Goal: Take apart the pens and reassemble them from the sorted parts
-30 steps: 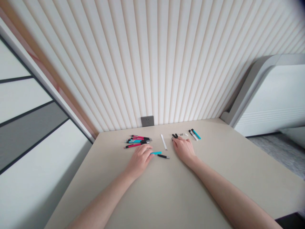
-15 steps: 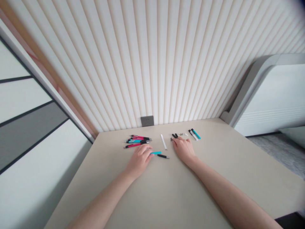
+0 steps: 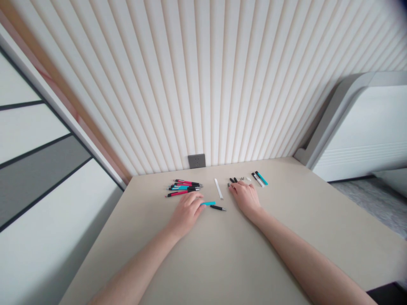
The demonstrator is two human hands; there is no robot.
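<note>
My left hand rests on the table, its fingers closed around one end of a turquoise pen barrel. A black pen grip section with a pointed metal tip lies just right of the barrel. My right hand is farther right, fingertips down among small dark grey parts; whether they pinch one is hidden. Just beyond its fingers lie black grip pieces, small metal bits and small white pieces. Between the hands is a thin white stick-like piece.
Several red, turquoise and black pens lie in a bunch beyond my left hand. Black, clear and turquoise pen barrels lie at the far right. The table meets a ribbed wall with a dark socket.
My right hand's fingers have shifted slightly over the small grey parts. My left hand and the turquoise barrel have stayed in place.
</note>
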